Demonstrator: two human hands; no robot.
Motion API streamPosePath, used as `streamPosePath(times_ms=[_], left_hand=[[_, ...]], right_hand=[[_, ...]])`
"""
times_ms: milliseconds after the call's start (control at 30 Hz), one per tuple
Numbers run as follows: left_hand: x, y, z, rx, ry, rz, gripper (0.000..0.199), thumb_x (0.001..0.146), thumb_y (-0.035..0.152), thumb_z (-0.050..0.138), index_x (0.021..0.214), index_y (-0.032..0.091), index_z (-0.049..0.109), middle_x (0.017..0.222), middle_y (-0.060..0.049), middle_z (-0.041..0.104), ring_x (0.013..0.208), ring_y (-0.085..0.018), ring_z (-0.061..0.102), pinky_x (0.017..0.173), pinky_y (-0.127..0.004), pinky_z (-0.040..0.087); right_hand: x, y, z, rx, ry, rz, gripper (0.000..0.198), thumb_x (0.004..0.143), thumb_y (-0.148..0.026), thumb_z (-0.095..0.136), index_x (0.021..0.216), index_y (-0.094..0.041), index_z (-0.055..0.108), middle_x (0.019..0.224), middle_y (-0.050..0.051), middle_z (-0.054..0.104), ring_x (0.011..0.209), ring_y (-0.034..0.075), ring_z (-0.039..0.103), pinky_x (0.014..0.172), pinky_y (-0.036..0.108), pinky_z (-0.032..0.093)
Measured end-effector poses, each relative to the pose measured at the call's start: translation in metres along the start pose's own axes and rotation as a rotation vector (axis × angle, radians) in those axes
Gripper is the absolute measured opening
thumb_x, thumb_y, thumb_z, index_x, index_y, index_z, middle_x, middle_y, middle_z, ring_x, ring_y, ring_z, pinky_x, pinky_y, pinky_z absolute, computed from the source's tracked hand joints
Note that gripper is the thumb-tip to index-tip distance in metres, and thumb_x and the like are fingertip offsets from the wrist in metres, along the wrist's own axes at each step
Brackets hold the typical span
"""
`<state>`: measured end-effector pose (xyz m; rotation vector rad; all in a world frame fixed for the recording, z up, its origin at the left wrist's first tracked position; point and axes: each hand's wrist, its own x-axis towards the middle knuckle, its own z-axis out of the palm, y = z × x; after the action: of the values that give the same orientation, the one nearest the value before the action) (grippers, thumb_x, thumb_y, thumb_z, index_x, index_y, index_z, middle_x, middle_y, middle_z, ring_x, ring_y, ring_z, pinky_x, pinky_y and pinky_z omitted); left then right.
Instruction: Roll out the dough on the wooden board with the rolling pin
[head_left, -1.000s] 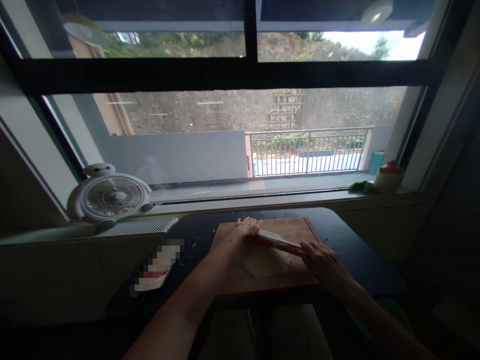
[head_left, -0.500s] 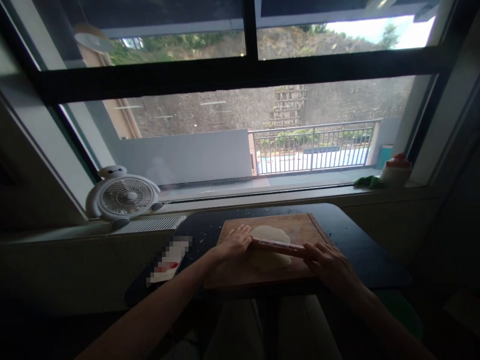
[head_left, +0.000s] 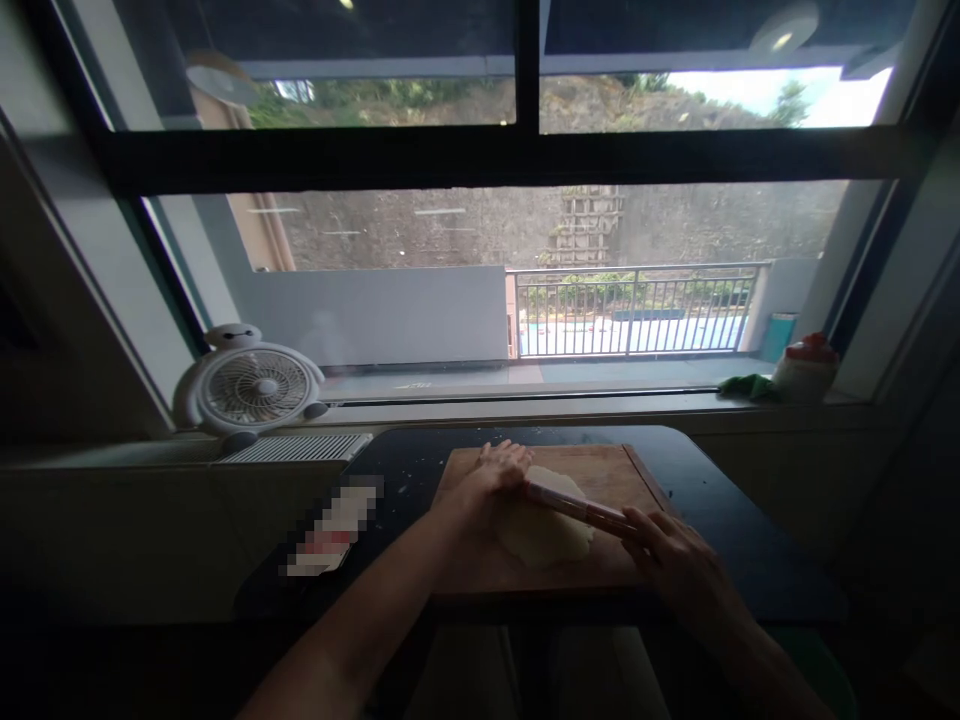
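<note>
A rolling pin (head_left: 577,507) lies slanted across a flat, pale sheet of dough (head_left: 541,540). The dough rests on a wooden board (head_left: 600,460). At the pin's far left end is my left hand (head_left: 504,468), its palm over the end and its fingers reaching forward near the board's back edge. My right hand (head_left: 671,555) is closed around the nearer right end, above the board's right side. Both hands partly hide the ends of the pin.
The board sits on a dark table (head_left: 682,465) sprinkled with white specks. On its left lies a blurred-out flat item (head_left: 334,528). A white fan (head_left: 259,385) stands by the window, with a red-topped white container (head_left: 806,370) and green cloth (head_left: 748,387) on the right sill.
My left hand and its end of the rolling pin have moved forward over the board. The pin now slants more steeply across the dough. The view has shifted slightly too.
</note>
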<state>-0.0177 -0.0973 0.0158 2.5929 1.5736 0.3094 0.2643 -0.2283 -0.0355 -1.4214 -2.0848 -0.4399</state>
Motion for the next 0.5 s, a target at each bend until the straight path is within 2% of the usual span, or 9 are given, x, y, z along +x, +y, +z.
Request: streamPosePath(times_ms=[67,200,300,367,500], left_hand=[[-0.009,-0.004,0.002,0.03,-0.027,-0.019,0.048,0.094,0.036,0.023,0.127,0.017,0.051,0.141,-0.011,0.043,0.135,-0.028,0.028,0.11,-0.053,0.014],[-0.053,-0.019,0.009,0.104,0.009,0.007,0.052,0.095,0.036,0.019,0.14,0.016,0.034,0.15,-0.008,0.027,0.14,-0.022,0.016,0.113,-0.045,0.013],[-0.067,-0.025,0.011,0.117,0.015,0.011,0.054,0.095,0.039,0.017,0.142,0.019,0.032,0.15,-0.005,0.027,0.14,-0.02,0.015,0.114,-0.042,0.012],[-0.056,-0.022,0.009,0.111,-0.033,-0.014,0.055,0.095,0.04,0.015,0.141,0.017,0.032,0.151,-0.006,0.026,0.14,-0.021,0.013,0.114,-0.043,0.012],[-0.002,-0.009,0.006,0.098,-0.121,-0.067,0.052,0.094,0.038,0.02,0.139,0.018,0.037,0.15,-0.008,0.028,0.14,-0.025,0.013,0.112,-0.05,0.008]], right_hand=[[-0.002,-0.007,-0.004,0.018,-0.004,-0.016,0.034,0.091,-0.035,0.044,0.124,-0.028,0.051,0.096,0.004,0.063,0.084,0.019,0.06,0.069,0.028,0.046],[-0.008,-0.018,-0.01,0.042,-0.006,-0.023,0.033,0.091,-0.033,0.044,0.123,-0.027,0.051,0.095,0.004,0.062,0.084,0.019,0.059,0.067,0.028,0.045],[-0.012,-0.019,-0.009,0.06,-0.009,-0.021,0.032,0.09,-0.033,0.045,0.122,-0.028,0.05,0.094,0.003,0.062,0.083,0.019,0.059,0.07,0.028,0.044],[-0.013,-0.017,-0.008,0.074,-0.014,-0.01,0.032,0.09,-0.035,0.045,0.121,-0.028,0.051,0.094,0.003,0.062,0.083,0.019,0.059,0.07,0.029,0.045],[-0.01,-0.01,-0.008,0.092,-0.004,0.029,0.032,0.09,-0.038,0.044,0.119,-0.026,0.053,0.096,0.005,0.063,0.083,0.02,0.06,0.069,0.03,0.046]])
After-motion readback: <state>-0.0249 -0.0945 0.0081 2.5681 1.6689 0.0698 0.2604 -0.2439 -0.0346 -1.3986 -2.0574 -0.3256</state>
